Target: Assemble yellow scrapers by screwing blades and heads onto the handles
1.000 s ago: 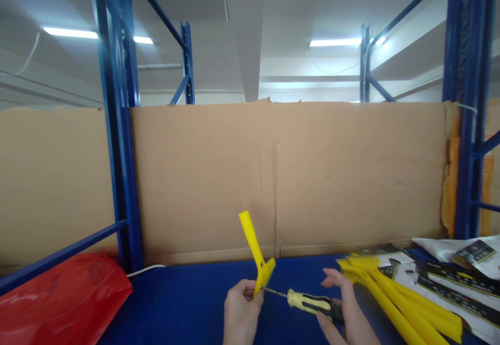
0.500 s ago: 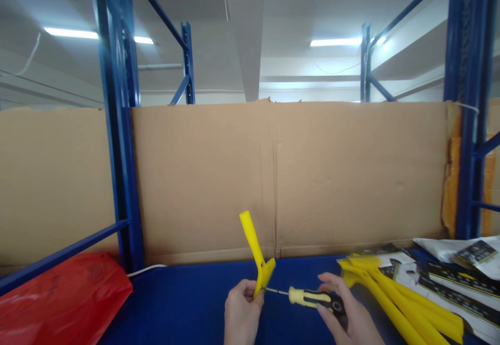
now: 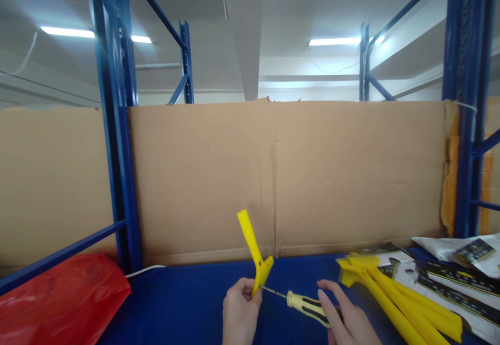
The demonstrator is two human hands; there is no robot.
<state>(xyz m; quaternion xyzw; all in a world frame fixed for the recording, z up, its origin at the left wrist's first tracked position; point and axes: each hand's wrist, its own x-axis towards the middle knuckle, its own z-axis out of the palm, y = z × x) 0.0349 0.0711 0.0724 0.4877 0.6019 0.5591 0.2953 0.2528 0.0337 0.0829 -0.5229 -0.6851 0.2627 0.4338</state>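
Observation:
My left hand point(image 3: 242, 306) is closed on the lower end of a yellow scraper-like tool point(image 3: 252, 238), whose round handle slants up and to the left. In my right hand point(image 3: 347, 313) is the rear of a screwdriver point(image 3: 307, 306) with a cream and black handle; the index finger reaches forward above it. Its thin shaft points left, and the tip meets the yellow tool's head just above my left fingers. Whether a screw sits there is too small to tell.
Several similar yellow scraper-like tools point(image 3: 398, 298) lie at the right beside black-and-white packages point(image 3: 461, 287). At the left is a red plastic bag point(image 3: 62, 298). A cardboard panel point(image 3: 207, 178) stands behind the blue surface point(image 3: 187, 303), between blue rack posts point(image 3: 125, 178).
The screwdriver's handle end has dipped, so it tilts more steeply, and my right fingers have shifted around it. My left hand and the yellow tool stay nearly in place.

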